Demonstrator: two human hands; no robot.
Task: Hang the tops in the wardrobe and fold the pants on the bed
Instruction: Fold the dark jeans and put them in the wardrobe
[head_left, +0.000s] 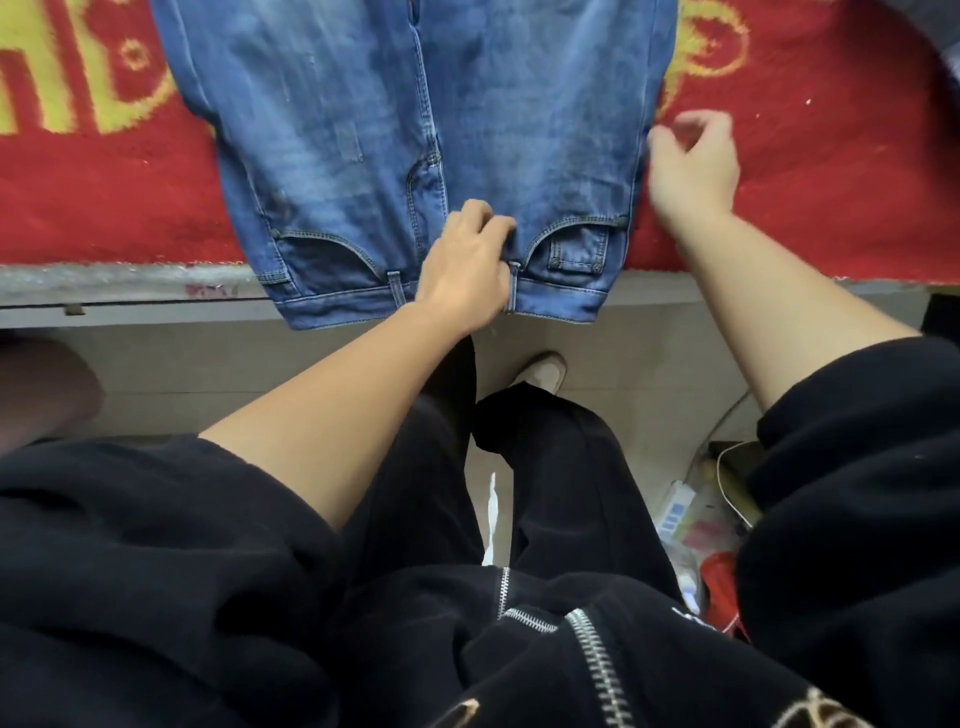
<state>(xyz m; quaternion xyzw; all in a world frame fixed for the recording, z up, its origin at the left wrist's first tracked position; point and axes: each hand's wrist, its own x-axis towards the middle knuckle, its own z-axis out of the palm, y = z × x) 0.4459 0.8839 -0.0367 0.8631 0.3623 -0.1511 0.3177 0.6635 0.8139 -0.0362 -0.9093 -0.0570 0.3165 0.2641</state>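
Observation:
Blue jeans lie flat, front side up, on the red and yellow bed cover, with the waistband hanging over the bed's near edge. My left hand grips the middle of the waistband at the fly, fingers curled into the denim. At the right side seam of the jeans my right hand hovers with loosely bent fingers that touch the cloth's edge and hold nothing. The legs of the jeans run out of the top of the view.
The grey bed frame edge runs across the view. Below it are a tiled floor, my black trousers and a shoe. Bottles and packets stand on the floor at the right. A dark blurred object sits at the left.

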